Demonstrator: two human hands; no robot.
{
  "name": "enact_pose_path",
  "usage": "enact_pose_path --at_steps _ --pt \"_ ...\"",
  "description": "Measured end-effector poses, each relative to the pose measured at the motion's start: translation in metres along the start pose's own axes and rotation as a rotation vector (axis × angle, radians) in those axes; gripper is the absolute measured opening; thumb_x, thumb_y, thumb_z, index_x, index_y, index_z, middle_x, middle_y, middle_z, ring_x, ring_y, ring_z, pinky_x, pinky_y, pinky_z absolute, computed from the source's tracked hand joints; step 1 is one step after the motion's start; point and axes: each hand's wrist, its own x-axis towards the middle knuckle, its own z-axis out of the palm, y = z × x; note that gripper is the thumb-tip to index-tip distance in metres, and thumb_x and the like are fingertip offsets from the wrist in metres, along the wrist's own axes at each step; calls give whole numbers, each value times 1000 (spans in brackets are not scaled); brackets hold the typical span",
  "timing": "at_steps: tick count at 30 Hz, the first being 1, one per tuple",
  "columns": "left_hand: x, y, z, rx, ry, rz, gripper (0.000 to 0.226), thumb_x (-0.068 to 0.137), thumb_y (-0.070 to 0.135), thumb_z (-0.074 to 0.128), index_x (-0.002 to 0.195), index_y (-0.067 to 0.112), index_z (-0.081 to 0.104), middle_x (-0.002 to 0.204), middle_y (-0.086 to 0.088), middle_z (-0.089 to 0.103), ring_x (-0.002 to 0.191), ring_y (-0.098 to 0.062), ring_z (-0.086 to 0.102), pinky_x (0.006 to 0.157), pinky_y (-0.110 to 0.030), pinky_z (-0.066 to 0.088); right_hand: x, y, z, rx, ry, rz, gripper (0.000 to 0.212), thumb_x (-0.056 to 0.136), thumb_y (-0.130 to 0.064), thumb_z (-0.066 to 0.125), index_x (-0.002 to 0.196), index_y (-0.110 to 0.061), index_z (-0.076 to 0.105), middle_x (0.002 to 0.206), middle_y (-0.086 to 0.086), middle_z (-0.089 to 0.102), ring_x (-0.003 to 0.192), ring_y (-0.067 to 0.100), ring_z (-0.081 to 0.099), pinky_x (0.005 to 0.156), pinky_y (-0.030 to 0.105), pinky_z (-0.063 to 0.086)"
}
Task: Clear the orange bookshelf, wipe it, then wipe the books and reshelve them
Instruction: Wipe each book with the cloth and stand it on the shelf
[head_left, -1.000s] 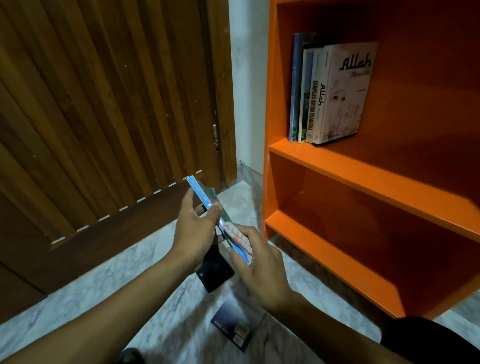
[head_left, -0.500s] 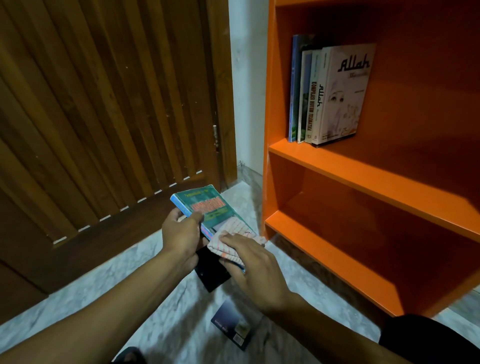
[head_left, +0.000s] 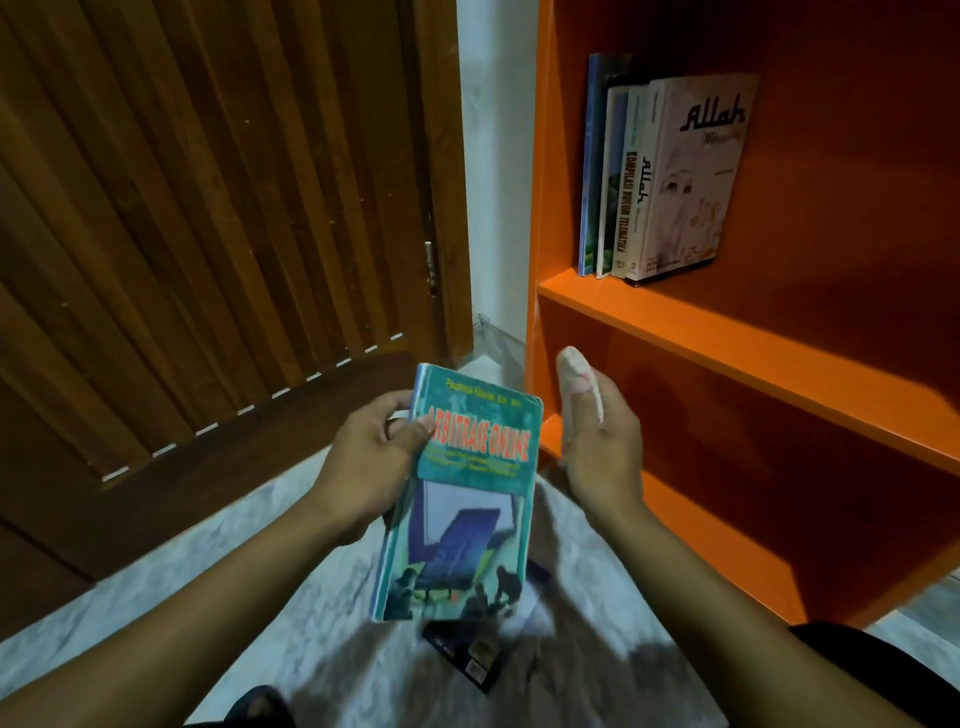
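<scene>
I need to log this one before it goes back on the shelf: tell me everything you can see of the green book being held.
The green book is a worn paperback with a teal cover, red title "ARBITRASE ONLINE", and a picture of a blue laptop with dark figures below. Its spine edge is light blue. It is closed, cover up, tilted, held above the marble floor. The left hand grips its upper left edge, thumb on the cover. The right hand, holding a cloth, is apart from it.

The teal book (head_left: 462, 488) read "ARBITRASE ONLINE" in red. On the orange bookshelf (head_left: 727, 343), a white book (head_left: 691, 171) read "Allah" on cover and spine
</scene>
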Motion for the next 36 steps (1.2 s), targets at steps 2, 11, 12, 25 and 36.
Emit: enact_pose_path --at_steps 2,11,12,25,36 --pt "-3 -1 9 -39 -57 -24 21 103 18 52 121 17 62 92 -2 79 78 -23 77 63 -35 61 -5 3 7 -227 -131 -175 32 105 -28 44 136 -32 53 140 -24 44 134 -11 36 112 17 28" --pt "20 9 -4 -407 121 -87 26 104 11 47 126 9 62 110 -16 73 73 -19 75 53 -27 56 -40 21 24 -154 -410 -233 41 100 -13 51 133 -37 54 140 -21 48 133 -12 39 115 19 31" --pt "25 8 -10 -413 164 -84 27 104 12 47 126 8 62 113 -16 73 78 -20 74 59 -30 57 -45 23 25 -147 -435 -267 41 100 -13 51 131 -40 53 138 -23 50 133 -12 41 114 17 32" --pt "32 4 -61 -217 339 -37 31 106 27 46 135 21 55 114 -6 72 90 -21 74 58 -30 61 -60 24 27 -213 -725 -142 25 105 -22 47 117 -27 67 110 -10 72 96 -1 66 81 21 54" --pt "-6 -7 6 10 -96 -63 24 102 17 54 118 24 70 97 -9 78 81 -28 77 75 -48 63 -25 17 19 43 -130 95 21 102 -42 51 110 -39 71 93 -6 72 68 6 58 64 33 49"
